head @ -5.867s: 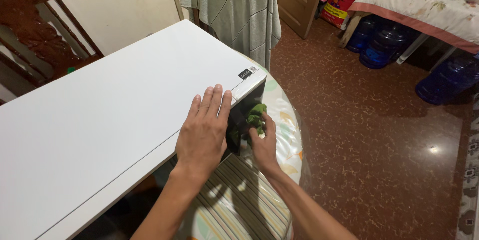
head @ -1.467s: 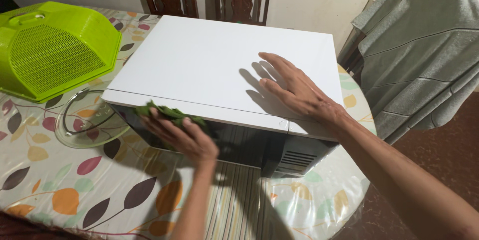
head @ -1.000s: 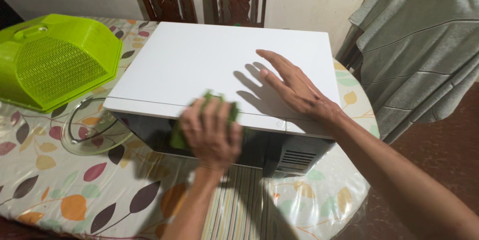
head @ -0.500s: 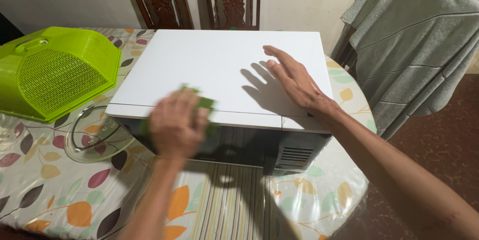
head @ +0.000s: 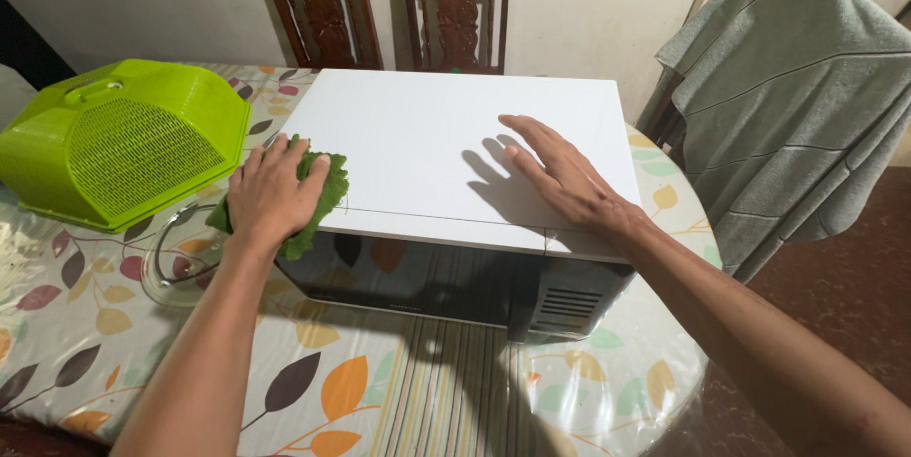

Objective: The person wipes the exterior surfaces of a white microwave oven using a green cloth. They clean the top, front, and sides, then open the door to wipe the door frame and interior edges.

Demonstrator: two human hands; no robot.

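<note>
— Green cloth is sitting under our left hand, now pressing on the white microwave's near-left corner, up off the dark door.

— So we're wiping the top now; our right hand is lying flat, fingers spread, steadying it.

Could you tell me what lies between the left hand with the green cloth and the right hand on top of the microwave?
In the head view, only bare white microwave top separates left hand, pressing green cloth, from right hand.
</note>
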